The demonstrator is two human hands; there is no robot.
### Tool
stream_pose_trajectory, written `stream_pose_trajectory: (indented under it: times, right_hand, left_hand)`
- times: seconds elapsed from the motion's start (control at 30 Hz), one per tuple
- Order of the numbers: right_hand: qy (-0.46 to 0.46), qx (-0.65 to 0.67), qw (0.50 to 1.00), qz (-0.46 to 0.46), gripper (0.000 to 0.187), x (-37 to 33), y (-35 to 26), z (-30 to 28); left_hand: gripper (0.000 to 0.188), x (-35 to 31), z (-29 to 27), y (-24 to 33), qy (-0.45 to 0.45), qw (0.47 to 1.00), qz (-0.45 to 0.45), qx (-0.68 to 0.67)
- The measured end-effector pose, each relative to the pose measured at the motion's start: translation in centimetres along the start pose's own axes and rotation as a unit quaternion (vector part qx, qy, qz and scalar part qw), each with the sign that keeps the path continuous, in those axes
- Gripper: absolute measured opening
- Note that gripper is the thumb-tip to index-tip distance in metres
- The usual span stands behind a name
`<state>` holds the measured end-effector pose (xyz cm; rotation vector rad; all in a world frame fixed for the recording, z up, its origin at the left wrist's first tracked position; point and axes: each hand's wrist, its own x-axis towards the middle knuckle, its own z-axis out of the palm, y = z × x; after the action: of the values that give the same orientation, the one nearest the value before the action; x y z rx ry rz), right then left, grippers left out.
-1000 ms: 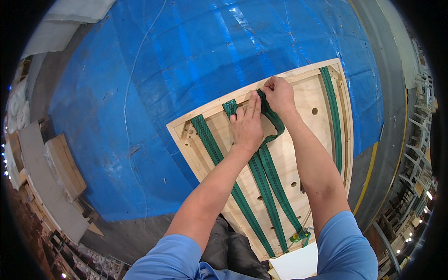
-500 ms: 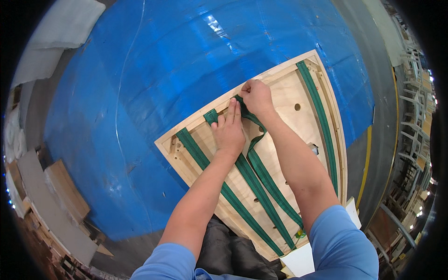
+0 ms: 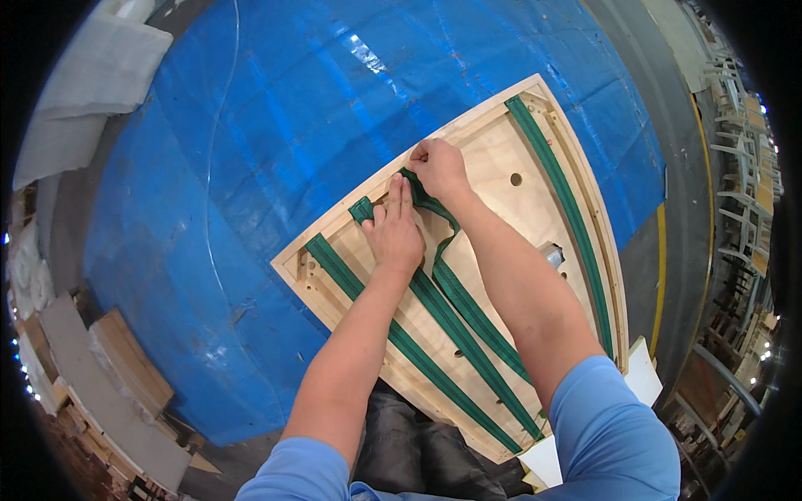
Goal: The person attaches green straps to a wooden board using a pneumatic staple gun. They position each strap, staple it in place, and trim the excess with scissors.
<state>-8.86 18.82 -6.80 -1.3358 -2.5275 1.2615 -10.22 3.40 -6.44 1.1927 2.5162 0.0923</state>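
Observation:
A pale wooden frame (image 3: 322, 219) with a plywood panel inside lies before me, crossed by several green webbing straps. My left hand (image 3: 394, 238) rests on its far rail with the fingers stretched out flat, index and middle fingertips by the end of a slack strap. This loose green webbing strap (image 3: 468, 309) twists and bows from the rail toward me. My right hand (image 3: 441, 174) is closed in a pinch at the same end; its fingertips partly hide what they grip. Left of my left hand, another strap (image 3: 361, 209) ends on the rail.
Under the frame spreads a blue sheet (image 3: 200, 250). White wrapped blocks (image 3: 92, 100) stand at far left, boards and cardboard (image 3: 129, 351) at lower left. Stacked pale chair frames (image 3: 739, 192) line the right side, beyond a yellow floor line (image 3: 661, 267). A round hole (image 3: 515, 179) pierces the panel.
The frame and both hands sit slightly farther left and up in the picture. Both hands keep nearly the same places at the loose strap's end.

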Motion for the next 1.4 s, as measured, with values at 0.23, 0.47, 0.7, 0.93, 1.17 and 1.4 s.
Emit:
stream_pose_trajectory:
  times: [0.23, 0.47, 0.7, 0.93, 1.17, 1.4]
  right_hand:
    - [0.198, 0.085, 0.975, 0.051, 0.023, -9.6, 10.4, -8.0]
    - [0.115, -0.118, 0.948, 0.272, 0.039, -26.8, 21.2, -13.9]
    - [0.056, -0.041, 0.964, 0.258, 0.053, -25.8, 20.8, -12.2]
    - [0.012, 0.037, 0.97, 0.241, 0.049, -25.5, 21.0, -13.5]
    - [-0.025, 0.183, 0.969, 0.164, 0.055, -22.9, 11.6, -15.9]
    - [-0.107, 0.23, 0.957, 0.138, 0.043, -14.6, 2.5, -16.9]
  left_hand:
    - [0.081, 0.1, -1.2, 0.6, -0.064, 0.997, -0.033, -0.011]
    - [0.082, -0.1, -1.0, 0.8, -0.052, 0.998, -0.023, -0.029]
    - [0.08, -0.3, -0.3, 0.8, -0.026, 0.999, -0.023, -0.01]
    - [0.081, -0.1, -0.3, 0.8, -0.043, 0.999, -0.024, -0.015]
    - [0.079, -0.2, -0.3, 0.1, -0.046, 0.998, -0.041, -0.034]
    - [0.074, -0.2, -0.6, 0.4, -0.052, 0.998, -0.024, -0.023]
